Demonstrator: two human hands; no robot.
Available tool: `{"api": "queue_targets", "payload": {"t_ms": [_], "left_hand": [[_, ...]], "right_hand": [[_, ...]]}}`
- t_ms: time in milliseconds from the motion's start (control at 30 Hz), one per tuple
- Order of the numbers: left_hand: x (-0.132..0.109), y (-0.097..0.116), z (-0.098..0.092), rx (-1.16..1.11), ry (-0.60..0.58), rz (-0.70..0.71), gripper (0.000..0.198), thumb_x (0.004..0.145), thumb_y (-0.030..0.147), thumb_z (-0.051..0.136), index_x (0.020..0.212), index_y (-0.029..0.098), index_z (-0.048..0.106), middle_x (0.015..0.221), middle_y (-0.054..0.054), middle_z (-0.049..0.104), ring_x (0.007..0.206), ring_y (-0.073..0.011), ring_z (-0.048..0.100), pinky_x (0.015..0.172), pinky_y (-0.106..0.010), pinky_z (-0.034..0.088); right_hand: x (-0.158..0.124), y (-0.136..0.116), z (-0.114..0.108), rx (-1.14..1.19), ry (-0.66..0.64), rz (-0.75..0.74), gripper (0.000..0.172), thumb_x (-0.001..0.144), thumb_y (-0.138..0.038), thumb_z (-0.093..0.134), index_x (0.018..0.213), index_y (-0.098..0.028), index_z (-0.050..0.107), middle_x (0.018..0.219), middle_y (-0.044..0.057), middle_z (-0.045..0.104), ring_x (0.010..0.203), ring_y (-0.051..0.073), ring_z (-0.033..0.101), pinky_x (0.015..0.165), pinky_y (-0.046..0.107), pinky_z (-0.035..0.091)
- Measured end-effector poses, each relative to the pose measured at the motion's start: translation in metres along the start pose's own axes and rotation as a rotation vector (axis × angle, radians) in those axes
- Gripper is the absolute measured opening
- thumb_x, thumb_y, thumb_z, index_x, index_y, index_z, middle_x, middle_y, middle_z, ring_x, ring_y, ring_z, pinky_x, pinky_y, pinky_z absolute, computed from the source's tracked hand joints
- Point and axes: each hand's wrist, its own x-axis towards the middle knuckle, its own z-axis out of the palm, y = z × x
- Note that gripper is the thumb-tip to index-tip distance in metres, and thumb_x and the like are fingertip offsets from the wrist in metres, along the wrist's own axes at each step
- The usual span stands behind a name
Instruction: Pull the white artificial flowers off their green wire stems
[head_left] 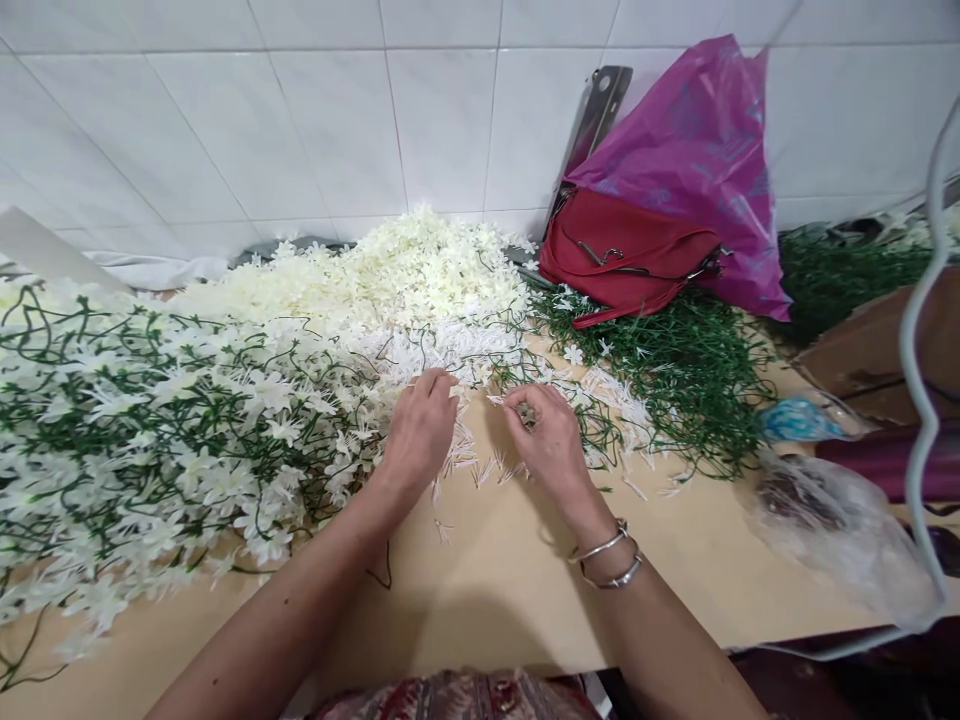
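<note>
Above the tan tabletop [697, 570], a white piece [495, 399] juts from the right grip [553, 440].

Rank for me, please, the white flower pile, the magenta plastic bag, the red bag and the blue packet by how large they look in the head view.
1. White flower pile
2. Magenta plastic bag
3. Red bag
4. Blue packet

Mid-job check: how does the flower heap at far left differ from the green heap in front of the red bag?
Colour: the flower heap shows white blooms among green stems; the green heap is mostly green. Size: the flower heap spreads wider, running off the picture's left edge, while the green heap is smaller. Both lie on the same table.
</note>
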Motion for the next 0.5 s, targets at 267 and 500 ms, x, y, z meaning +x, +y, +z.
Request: {"api": "queue_targets", "payload": {"t_ms": [267,500], "left_hand": [[-0.009,0.002,-0.028,0.166,-0.204,0.088,0.004,0.092,0.015,0.071,0.093,0.018,0.073,0.1,-0.012,0.076,0.103,-0.0354,0.067,0.094,-0.05,0.047],[-0.004,-0.01,-0.05,0.088,-0.028,0.08,0.013,0.102,0.025,0.064,0.101,0.02,0.076,0.101,-0.008,0.08,0.093,-0.0257,0.072,0.089,-0.038,0.05]], "right_hand": [[0.0,0.0,0.001,0.062,0.042,0.007,0.02,0.091,-0.01,0.054,0.097,-0.022,0.069,0.099,0.008,0.072,0.096,0.025,0.066,0.088,0.039,0.051],[0.001,0.003,0.0,0.066,0.044,0.041,0.013,0.094,-0.018,0.059,0.089,-0.024,0.069,0.09,0.005,0.072,0.086,0.024,0.065,0.082,0.037,0.049]]}}
